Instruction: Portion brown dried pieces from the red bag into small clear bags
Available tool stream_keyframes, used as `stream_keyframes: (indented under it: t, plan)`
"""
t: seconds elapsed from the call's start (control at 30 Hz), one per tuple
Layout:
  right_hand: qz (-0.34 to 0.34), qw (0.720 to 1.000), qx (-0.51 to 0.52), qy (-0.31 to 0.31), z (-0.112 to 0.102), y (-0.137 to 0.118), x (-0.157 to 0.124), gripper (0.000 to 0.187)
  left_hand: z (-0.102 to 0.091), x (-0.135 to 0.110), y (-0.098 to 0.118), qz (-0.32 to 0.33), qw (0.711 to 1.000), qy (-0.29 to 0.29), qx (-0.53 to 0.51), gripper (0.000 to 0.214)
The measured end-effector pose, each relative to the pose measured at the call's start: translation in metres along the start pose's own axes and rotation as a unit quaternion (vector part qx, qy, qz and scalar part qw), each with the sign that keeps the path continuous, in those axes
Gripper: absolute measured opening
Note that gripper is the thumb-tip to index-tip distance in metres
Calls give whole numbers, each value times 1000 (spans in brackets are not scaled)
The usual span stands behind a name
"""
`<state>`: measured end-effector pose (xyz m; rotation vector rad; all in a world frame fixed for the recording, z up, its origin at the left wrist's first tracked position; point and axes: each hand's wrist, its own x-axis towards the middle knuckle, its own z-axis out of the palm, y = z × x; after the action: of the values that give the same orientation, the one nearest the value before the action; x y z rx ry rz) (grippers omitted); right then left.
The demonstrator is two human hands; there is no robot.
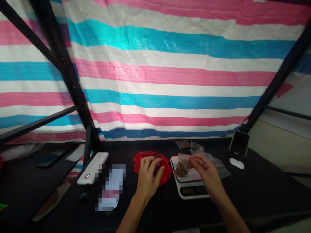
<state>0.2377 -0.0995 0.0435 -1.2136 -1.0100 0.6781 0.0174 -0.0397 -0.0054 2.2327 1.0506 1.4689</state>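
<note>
My left hand point(149, 174) reaches into the mouth of a crumpled red plastic bag point(167, 176). Its fingers are curled over dark brown contents, and whatever lies between the fingertips is hidden. With thumb and fingers closed, my right hand point(206, 170) pinches the top edge of a small clear zip bag point(183, 166) part-filled with brown pieces. That bag is over the platform of a white kitchen scale point(181, 192); whether it rests there I cannot tell. Flat clear bags point(223, 170) lie beside the scale, partly behind my right hand.
Two filled small bags, one a clear packet point(182, 144), lie behind the scale. A dark-screened device point(239, 143) and a white oval case point(236, 163) are at right. A long white device point(93, 168) and a blurred-out item point(113, 187) lie left. Black frame bars point(73, 84) flank a striped sheet point(170, 74).
</note>
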Motion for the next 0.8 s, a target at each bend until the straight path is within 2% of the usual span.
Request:
stream_keyframes:
  t: [0.1,0.13,0.2,0.23,0.27,0.37,0.4,0.47,0.53,0.63,0.8]
  plan:
    - [8,996,-12,-92,12,-4,-19,34,12,-23,26,-95,985,-59,-134,38]
    - [6,992,-29,-125,13,-5,-24,30,16,-32,32,-134,973,-68,-177,33]
    - [-10,980,-89,-177,5,-1,-33,23,23,-48,39,-182,956,-73,-218,26]
    - [-27,974,-128,-185,-3,3,-37,22,25,-54,40,-204,951,-54,-225,25]
    - [-47,969,-171,-172,-14,10,-39,23,27,-58,40,-225,948,-22,-224,25]
    - [-140,951,-274,-34,-52,38,-45,17,27,-60,35,-276,936,84,-201,28]
    - [-174,934,-311,-14,-64,48,-47,15,27,-59,34,-283,935,97,-192,28]
    - [-212,900,-381,-22,-79,66,-51,16,27,-57,33,-280,941,79,-174,26]
    - [-230,871,-435,-14,-83,76,-55,16,27,-57,34,-265,950,53,-155,24]
    - [-243,840,-485,-2,-77,78,-57,17,28,-58,34,-248,959,45,-129,23]
    - [-237,823,-517,14,-67,72,-55,19,28,-58,33,-255,958,39,-124,23]
